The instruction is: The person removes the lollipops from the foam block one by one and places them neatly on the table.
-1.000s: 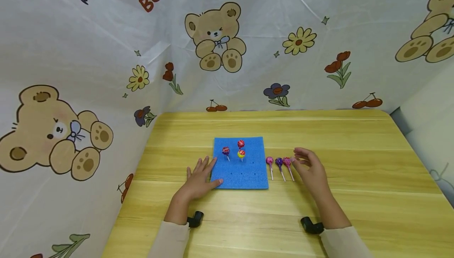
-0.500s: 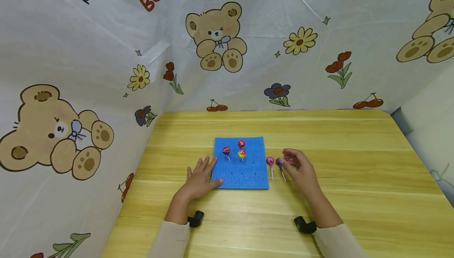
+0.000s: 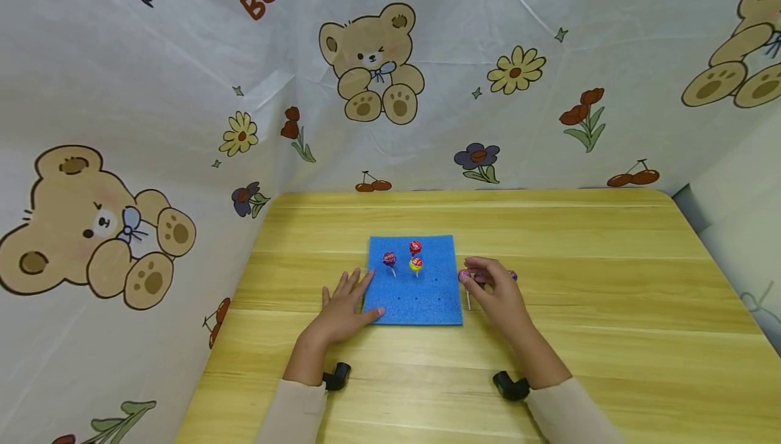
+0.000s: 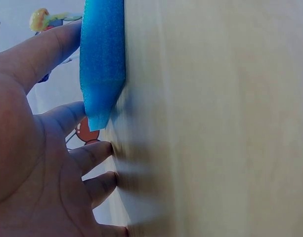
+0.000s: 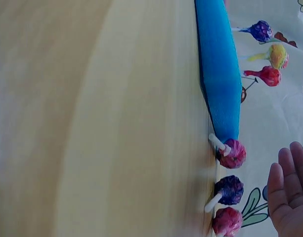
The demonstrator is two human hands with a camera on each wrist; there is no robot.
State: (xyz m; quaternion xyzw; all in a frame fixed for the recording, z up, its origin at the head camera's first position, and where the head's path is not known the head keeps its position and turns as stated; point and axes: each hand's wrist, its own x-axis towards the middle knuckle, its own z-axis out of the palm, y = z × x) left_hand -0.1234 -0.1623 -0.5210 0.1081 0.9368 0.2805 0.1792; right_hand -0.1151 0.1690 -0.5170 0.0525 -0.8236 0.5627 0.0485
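My left hand [image 3: 338, 312] lies spread, thumb and forefinger on the left side of a blue foam pad [image 3: 427, 312]. Standing by their sticks in it are a red lollipop [image 3: 415, 247], a yellow-and-red lollipop [image 3: 416, 265] and a purple-and-red lollipop [image 3: 389, 259]. My right hand [image 3: 503, 305] hovers, fingers loosely extended, over three lollipops lying right of the pad. In the right wrist view, a pink lollipop [image 5: 233, 153] is nearest the pad, then a purple lollipop [image 5: 229, 190] and another pink lollipop [image 5: 227, 220]; the fingers stay apart from them. From the head, the hand partly hides them.
A wooden table [image 3: 579, 261] holds everything. Behind and to the left hangs a white cloth [image 3: 439, 91] printed with bears and flowers. Small holes show in the pad's near half. A black wrist camera [image 3: 511, 386] sits on each forearm.
My right hand has moved left along the row, from beside the rightmost lollipop to over the one nearest the pad. My left hand and the standing lollipops have stayed in place.
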